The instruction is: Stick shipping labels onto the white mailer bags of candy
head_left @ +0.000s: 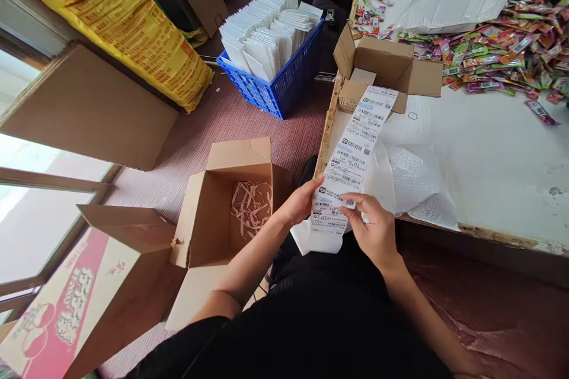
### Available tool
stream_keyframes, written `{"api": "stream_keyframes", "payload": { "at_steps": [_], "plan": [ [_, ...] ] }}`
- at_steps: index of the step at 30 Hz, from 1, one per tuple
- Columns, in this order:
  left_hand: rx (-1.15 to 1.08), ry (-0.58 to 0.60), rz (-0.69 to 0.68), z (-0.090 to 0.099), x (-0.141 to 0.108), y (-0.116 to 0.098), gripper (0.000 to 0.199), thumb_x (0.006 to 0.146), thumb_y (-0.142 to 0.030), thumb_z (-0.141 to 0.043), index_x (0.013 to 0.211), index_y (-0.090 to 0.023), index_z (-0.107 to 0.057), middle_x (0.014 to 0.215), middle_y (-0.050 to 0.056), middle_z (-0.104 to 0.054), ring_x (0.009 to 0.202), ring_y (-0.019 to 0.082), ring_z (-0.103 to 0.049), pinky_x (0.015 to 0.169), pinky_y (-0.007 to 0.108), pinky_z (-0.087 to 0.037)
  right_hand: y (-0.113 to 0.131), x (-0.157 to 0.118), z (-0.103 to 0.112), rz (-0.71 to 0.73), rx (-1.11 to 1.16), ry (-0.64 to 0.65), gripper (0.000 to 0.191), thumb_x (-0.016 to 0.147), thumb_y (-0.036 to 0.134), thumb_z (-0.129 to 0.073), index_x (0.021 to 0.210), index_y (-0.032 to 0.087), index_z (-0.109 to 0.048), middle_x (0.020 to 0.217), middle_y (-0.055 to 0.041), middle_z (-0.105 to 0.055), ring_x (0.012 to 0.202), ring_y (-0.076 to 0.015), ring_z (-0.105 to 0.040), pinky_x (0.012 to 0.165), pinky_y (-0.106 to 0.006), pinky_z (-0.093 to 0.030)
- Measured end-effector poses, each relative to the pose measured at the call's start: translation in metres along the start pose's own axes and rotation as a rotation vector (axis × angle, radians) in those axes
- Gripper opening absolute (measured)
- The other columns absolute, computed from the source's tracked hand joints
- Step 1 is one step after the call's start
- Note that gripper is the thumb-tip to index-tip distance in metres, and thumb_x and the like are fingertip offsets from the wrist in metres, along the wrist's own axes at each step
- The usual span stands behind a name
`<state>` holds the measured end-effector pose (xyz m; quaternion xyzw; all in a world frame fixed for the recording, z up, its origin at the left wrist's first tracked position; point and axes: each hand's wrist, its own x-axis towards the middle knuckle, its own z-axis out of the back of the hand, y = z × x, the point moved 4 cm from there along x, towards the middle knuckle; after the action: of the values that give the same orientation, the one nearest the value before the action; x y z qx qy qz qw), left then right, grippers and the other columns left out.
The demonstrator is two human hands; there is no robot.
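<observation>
A long strip of printed labels (351,157) runs from the small open carton (382,62) on the table down to my lap. My left hand (302,204) grips the strip's left edge. On its right edge, my right hand (371,228) pinches the strip between thumb and fingers. White backing paper (326,244) curls below the labels, near my black clothing. Beside the strip, a bubble-lined white bag (413,177) lies on the table's near edge.
Candy-like packets (489,59) cover the white table's (489,154) far side. A blue basket (278,95) of white envelopes, an open carton (213,207) with paper strips, a pink-white box (75,302) and a yellow sack (120,18) stand left. A person is partly visible behind.
</observation>
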<state>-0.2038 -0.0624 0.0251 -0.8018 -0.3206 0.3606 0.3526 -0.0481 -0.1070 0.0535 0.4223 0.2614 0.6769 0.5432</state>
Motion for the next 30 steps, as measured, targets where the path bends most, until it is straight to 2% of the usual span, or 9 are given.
{"api": "stream_keyframes", "payload": {
  "at_steps": [4, 9, 12, 15, 17, 19, 22, 26, 30],
  "plan": [
    [-0.108, -0.069, 0.118, -0.014, 0.018, 0.005, 0.034, 0.084, -0.044, -0.066, 0.092, -0.011, -0.071, 0.085, 0.015, -0.076, 0.088, 0.029, -0.073, 0.079, 0.040, -0.058, 0.007, -0.006, 0.003, 0.126, -0.103, -0.076, 0.010, 0.095, 0.024, -0.059, 0.095, 0.025, -0.069, 0.089, -0.0041, -0.070, 0.086, -0.0208, -0.064, 0.079, -0.038, -0.054],
    [-0.170, -0.285, -0.041, -0.002, 0.037, 0.012, 0.033, 0.086, -0.043, -0.063, 0.095, -0.011, -0.069, 0.087, 0.014, -0.076, 0.095, 0.029, -0.073, 0.083, 0.040, -0.058, 0.029, -0.007, 0.044, 0.091, -0.062, -0.143, 0.011, 0.092, 0.024, -0.060, 0.084, 0.025, -0.066, 0.090, -0.0054, -0.063, 0.091, -0.0225, -0.061, 0.081, -0.041, -0.051],
    [-0.193, -0.436, -0.102, 0.024, 0.049, 0.014, 0.029, 0.088, -0.040, -0.062, 0.095, -0.012, -0.067, 0.086, 0.013, -0.076, 0.094, 0.027, -0.074, 0.080, 0.036, -0.058, 0.041, 0.001, 0.099, 0.126, 0.146, -0.489, 0.010, 0.090, 0.028, -0.061, 0.080, 0.025, -0.061, 0.073, -0.0021, -0.054, 0.071, -0.0190, -0.056, 0.063, -0.036, -0.046],
    [-0.182, -0.503, -0.084, 0.041, 0.052, 0.016, 0.024, 0.087, -0.035, -0.064, 0.093, -0.012, -0.067, 0.083, 0.012, -0.076, 0.089, 0.024, -0.074, 0.076, 0.032, -0.058, 0.018, 0.024, 0.136, 0.157, 0.174, -0.803, 0.016, 0.084, 0.036, -0.067, 0.079, 0.024, -0.059, 0.071, -0.0011, -0.046, 0.063, -0.0155, -0.047, 0.060, -0.033, -0.039],
    [-0.150, -0.478, -0.036, 0.044, 0.049, 0.018, 0.024, 0.088, -0.034, -0.063, 0.091, -0.011, -0.068, 0.082, 0.012, -0.076, 0.084, 0.024, -0.074, 0.073, 0.032, -0.058, -0.020, 0.051, 0.130, 0.037, 0.080, -0.670, 0.021, 0.080, 0.037, -0.072, 0.081, 0.022, -0.058, 0.077, -0.0026, -0.051, 0.066, -0.0147, -0.048, 0.063, -0.032, -0.040],
    [-0.125, -0.437, 0.004, 0.041, 0.044, 0.020, 0.026, 0.088, -0.034, -0.063, 0.091, -0.010, -0.070, 0.084, 0.013, -0.076, 0.083, 0.024, -0.074, 0.073, 0.033, -0.058, -0.063, 0.071, 0.105, -0.088, -0.133, -0.387, 0.026, 0.081, 0.043, -0.068, 0.084, 0.019, -0.060, 0.079, -0.0051, -0.058, 0.067, -0.0167, -0.050, 0.068, -0.035, -0.044],
    [-0.094, -0.380, 0.025, 0.036, 0.036, 0.021, 0.029, 0.088, -0.036, -0.065, 0.096, -0.010, -0.072, 0.094, 0.014, -0.077, 0.095, 0.027, -0.073, 0.085, 0.037, -0.057, -0.101, 0.072, 0.070, -0.080, -0.486, -0.274, 0.040, 0.090, 0.044, -0.057, 0.114, 0.013, -0.062, 0.115, -0.0180, -0.063, 0.103, -0.0297, -0.058, 0.091, -0.049, -0.045],
    [-0.081, -0.337, 0.028, 0.036, 0.034, 0.021, 0.032, 0.087, -0.041, -0.066, 0.099, -0.012, -0.074, 0.101, 0.014, -0.077, 0.111, 0.031, -0.068, 0.097, 0.041, -0.052, -0.103, 0.051, 0.034, 0.097, -0.598, -0.054, 0.042, 0.102, 0.039, -0.037, 0.127, 0.016, -0.061, 0.130, -0.0139, -0.063, 0.125, -0.0263, -0.053, 0.108, -0.046, -0.038],
    [-0.078, -0.305, 0.016, 0.033, 0.039, 0.023, 0.037, 0.084, -0.047, -0.068, 0.097, -0.012, -0.075, 0.102, 0.015, -0.077, 0.106, 0.032, -0.069, 0.092, 0.041, -0.053, -0.101, 0.044, 0.013, 0.094, -0.748, 0.164, 0.069, 0.094, 0.060, -0.048, 0.145, 0.013, -0.046, 0.151, -0.0147, -0.046, 0.144, -0.0341, -0.034, 0.118, -0.056, -0.023]
  ]
}}
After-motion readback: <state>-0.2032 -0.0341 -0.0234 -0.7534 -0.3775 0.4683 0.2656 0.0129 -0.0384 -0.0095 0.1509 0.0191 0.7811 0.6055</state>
